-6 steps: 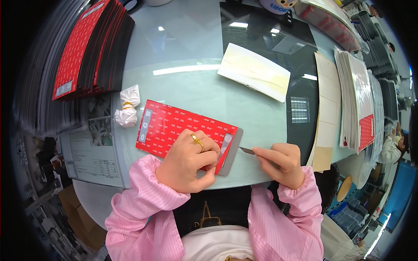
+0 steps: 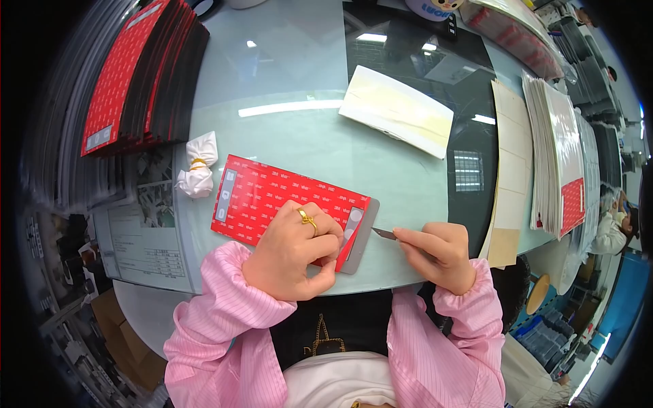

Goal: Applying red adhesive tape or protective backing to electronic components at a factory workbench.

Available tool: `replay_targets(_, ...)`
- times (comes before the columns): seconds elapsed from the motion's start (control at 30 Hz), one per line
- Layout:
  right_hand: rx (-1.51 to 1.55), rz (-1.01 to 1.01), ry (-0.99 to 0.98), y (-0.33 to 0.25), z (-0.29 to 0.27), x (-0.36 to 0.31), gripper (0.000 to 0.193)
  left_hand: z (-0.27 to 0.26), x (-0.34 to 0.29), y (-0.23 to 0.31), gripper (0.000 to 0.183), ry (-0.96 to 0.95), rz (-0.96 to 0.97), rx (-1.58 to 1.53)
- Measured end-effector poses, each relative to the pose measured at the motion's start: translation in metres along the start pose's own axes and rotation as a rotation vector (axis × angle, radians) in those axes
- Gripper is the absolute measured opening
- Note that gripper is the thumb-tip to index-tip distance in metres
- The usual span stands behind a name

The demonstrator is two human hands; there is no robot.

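Note:
A grey rectangular panel (image 2: 364,238) lies at a slant on the table before me, covered over most of its face by a red printed film (image 2: 286,190). At the panel's right end the film's edge runs diagonally and stands a little away from the grey border. My left hand (image 2: 299,251), with a gold ring, rests over the film's lower part, its fingers closed in a pinch at that loose edge; the fingertips are partly hidden. Just right of the panel, my right hand (image 2: 439,253) holds a small thin blade (image 2: 384,234) between thumb and fingers, its tip pointing at the panel's end without touching.
A white bundle tied with a yellow band (image 2: 197,166) sits left of the panel. Beyond lies a folded white cloth-like pad (image 2: 396,112). Red-faced panels (image 2: 126,81) are stacked at the left. Cardboard strips (image 2: 511,170) and a sheet stack (image 2: 544,149) line the right.

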State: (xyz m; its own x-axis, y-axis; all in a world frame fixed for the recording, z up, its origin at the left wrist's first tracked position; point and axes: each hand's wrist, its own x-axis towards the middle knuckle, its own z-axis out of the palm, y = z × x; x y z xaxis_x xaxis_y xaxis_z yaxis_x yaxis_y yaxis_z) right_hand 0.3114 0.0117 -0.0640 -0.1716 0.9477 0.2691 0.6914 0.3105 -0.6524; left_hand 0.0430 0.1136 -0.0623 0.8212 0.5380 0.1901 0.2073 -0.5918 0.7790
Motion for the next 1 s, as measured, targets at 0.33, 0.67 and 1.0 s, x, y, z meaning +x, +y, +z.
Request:
replay_targets(0.33, 0.063, 0.016, 0.015, 0.0013, 0.0001, -0.0004, 0.028, 0.0009, 0.0, 0.0007, 0.016, 0.001, -0.014, 0.007)
replay_targets(0.67, 0.07, 0.032, 0.017, 0.0021, 0.0015, -0.0017, 0.028, 0.0017, -0.0003, 0.0009, 0.015, 0.01, -0.02, 0.003)
replay_targets(1.0, 0.063, 0.014, -0.006, 0.0025, 0.0013, -0.0011, 0.031, 0.0022, 0.0002, 0.0004, 0.015, 0.021, -0.005, -0.002)
